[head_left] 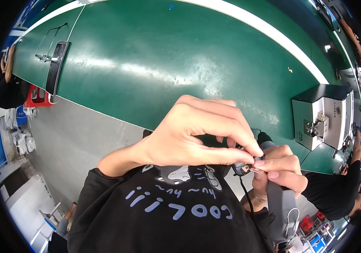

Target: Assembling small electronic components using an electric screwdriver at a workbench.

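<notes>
My left hand is closed in a pinch, thumb and forefinger meeting on a small reddish part. The tips of my right hand press on the same part from the right, so most of it is covered. Also in my right hand is a grey electric screwdriver, its black nose pointing up and away past the fingers. Just below the left fingertips sits a small dark rounded piece with a yellowish spot; its kind is too small to tell. A black cable runs down in front of my shirt.
A green bench spans the view. At its right stands a white and black boxy machine. A dark flat slab and eyeglasses lie at the left, above a red stool. Other people sit at both sides.
</notes>
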`<state>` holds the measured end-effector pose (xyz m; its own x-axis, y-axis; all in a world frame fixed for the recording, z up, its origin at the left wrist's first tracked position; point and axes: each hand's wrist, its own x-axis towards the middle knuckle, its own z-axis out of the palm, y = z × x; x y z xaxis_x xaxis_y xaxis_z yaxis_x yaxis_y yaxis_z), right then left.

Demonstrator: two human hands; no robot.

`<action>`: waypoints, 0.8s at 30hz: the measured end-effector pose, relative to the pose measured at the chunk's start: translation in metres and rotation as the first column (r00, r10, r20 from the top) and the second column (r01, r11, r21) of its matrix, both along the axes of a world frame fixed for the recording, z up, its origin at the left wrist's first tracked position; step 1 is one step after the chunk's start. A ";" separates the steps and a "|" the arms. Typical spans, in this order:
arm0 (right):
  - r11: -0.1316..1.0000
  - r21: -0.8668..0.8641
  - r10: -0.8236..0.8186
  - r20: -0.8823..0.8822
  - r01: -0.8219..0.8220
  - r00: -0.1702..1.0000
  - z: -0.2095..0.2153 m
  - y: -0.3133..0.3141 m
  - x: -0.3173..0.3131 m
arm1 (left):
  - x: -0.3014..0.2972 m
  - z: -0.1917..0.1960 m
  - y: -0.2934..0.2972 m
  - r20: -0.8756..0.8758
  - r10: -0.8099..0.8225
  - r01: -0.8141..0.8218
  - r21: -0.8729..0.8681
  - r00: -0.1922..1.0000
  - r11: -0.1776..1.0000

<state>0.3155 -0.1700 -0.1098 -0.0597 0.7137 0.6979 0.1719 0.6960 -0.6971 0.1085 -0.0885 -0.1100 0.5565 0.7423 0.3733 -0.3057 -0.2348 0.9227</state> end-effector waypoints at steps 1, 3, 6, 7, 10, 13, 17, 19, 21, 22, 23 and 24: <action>1.000 -0.017 -0.005 0.011 0.005 1.000 0.002 -0.001 0.000 | 0.001 -0.002 -0.001 0.004 -0.001 0.001 -0.001 1.000 1.000; 0.999 -0.034 -0.007 0.022 0.008 1.000 0.004 -0.002 0.003 | 0.003 -0.005 -0.004 0.027 0.012 -0.011 -0.036 1.000 0.999; 0.999 -0.045 0.023 0.054 -0.021 0.998 0.004 -0.002 0.005 | 0.007 -0.004 -0.008 0.038 0.034 -0.033 -0.022 0.999 0.999; 0.999 -0.044 0.018 0.044 -0.016 0.999 0.004 -0.003 0.003 | 0.009 -0.005 -0.009 0.039 0.034 -0.033 -0.022 0.999 0.999; 0.998 -0.059 0.007 0.045 -0.005 0.999 0.004 -0.004 0.001 | 0.010 -0.007 -0.009 0.074 0.058 -0.054 -0.059 0.996 0.997; 0.998 -0.062 0.019 0.041 -0.017 0.999 0.006 -0.004 0.003 | 0.008 -0.004 -0.011 0.076 0.063 -0.061 -0.032 0.995 0.998; 0.998 -0.049 0.029 0.039 -0.027 0.999 0.004 -0.004 0.004 | 0.006 -0.002 -0.009 0.021 0.116 -0.118 0.092 0.993 0.989; 0.998 -0.051 0.025 0.044 -0.023 0.999 0.005 -0.004 0.004 | 0.005 0.000 -0.009 0.000 0.146 -0.144 0.157 0.989 0.977; 0.998 -0.055 0.020 0.050 -0.017 0.999 0.005 -0.004 0.003 | 0.004 0.001 -0.011 -0.047 0.140 -0.131 0.161 0.989 0.978; 0.999 -0.050 0.004 0.042 -0.002 0.999 0.003 -0.004 0.003 | 0.004 0.001 -0.011 -0.046 0.137 -0.128 0.158 0.989 0.979; 0.999 -0.046 -0.009 0.034 0.011 0.999 0.002 -0.005 0.003 | 0.003 0.001 -0.010 -0.098 0.184 -0.161 0.205 0.978 0.965; 0.999 -0.050 -0.010 0.036 0.012 0.999 0.002 -0.004 0.004 | 0.002 0.000 -0.009 -0.147 0.231 -0.189 0.252 0.962 0.949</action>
<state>0.3193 -0.1741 -0.1083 -0.0759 0.7483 0.6590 0.2046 0.6585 -0.7242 0.1107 -0.0970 -0.1103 0.4684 0.7531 0.4620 -0.0669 -0.4912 0.8685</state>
